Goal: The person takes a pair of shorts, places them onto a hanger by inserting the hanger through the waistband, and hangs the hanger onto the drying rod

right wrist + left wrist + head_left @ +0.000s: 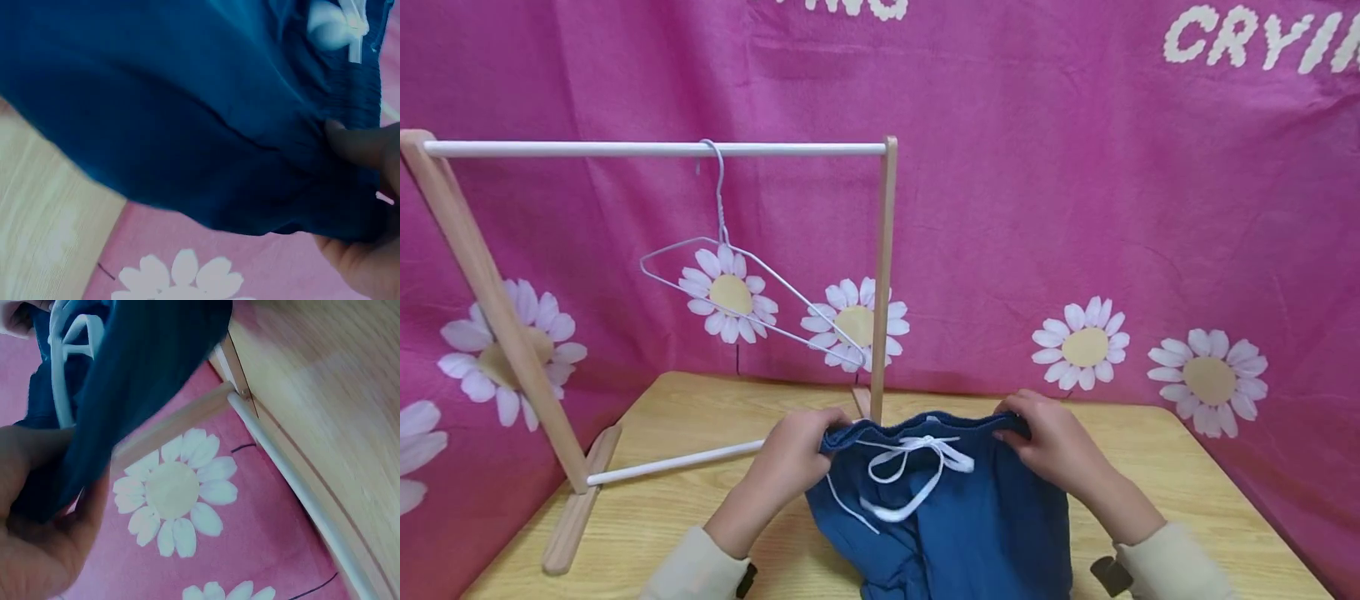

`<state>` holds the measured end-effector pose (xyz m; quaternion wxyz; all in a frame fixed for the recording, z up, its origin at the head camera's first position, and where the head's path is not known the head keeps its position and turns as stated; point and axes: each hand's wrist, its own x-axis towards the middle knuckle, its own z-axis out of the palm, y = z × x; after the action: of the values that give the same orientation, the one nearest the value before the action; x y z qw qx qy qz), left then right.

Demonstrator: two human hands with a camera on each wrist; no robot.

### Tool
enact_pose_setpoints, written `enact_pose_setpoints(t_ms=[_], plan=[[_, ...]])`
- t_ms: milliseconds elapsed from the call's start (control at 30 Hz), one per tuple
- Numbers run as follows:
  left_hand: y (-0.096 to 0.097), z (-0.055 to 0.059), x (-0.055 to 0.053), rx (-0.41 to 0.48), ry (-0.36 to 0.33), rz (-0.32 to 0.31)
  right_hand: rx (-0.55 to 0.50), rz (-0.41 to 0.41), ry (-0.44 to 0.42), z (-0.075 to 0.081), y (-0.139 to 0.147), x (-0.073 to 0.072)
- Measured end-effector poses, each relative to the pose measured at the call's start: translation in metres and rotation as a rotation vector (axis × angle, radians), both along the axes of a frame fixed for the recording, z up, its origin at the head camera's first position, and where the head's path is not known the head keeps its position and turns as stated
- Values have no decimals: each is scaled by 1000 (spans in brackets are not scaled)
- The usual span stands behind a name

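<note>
A pair of dark blue drawstring pants (pixel 970 525) hangs by its elastic waistband between both hands, above the front of the table. My left hand (pixel 797 454) pinches the waistband's left end, thumb in front. At the other end, my right hand (pixel 1052 437) grips the waistband the same way; the right wrist view shows its thumb pressed on the gathered cloth (pixel 250 137). A white drawstring (pixel 917 467) is tied in a bow at the front, one loose end trailing left. The lower part of the pants runs out of the head view.
A wooden rack with a white top rail (pixel 587 149) stands on the left of the wooden table (pixel 700 400). From the rail hangs a wire hanger (pixel 760 321), turned at an angle. A lower white bar (pixel 677 462) spans the rack's base. Behind is a pink daisy-print cloth (pixel 985 208).
</note>
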<state>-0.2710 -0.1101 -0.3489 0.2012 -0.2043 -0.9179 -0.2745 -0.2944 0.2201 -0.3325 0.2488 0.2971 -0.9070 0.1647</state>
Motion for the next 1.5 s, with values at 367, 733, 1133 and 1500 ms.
enact_pose_setpoints(t_ms=[367,733,1133,1500], plan=[[-9,8,-3,338,26,123,-384,-209,-56,3,10,-11],[-10,-3,0,870,-729,-128,-333,-267,-245,-3,9,-4],[-1,4,3,499,-526,91,-440,-230,-447,-12,4,2],[-18,13,5,-10,-356,133,-260,-229,-281,-14,15,-2]])
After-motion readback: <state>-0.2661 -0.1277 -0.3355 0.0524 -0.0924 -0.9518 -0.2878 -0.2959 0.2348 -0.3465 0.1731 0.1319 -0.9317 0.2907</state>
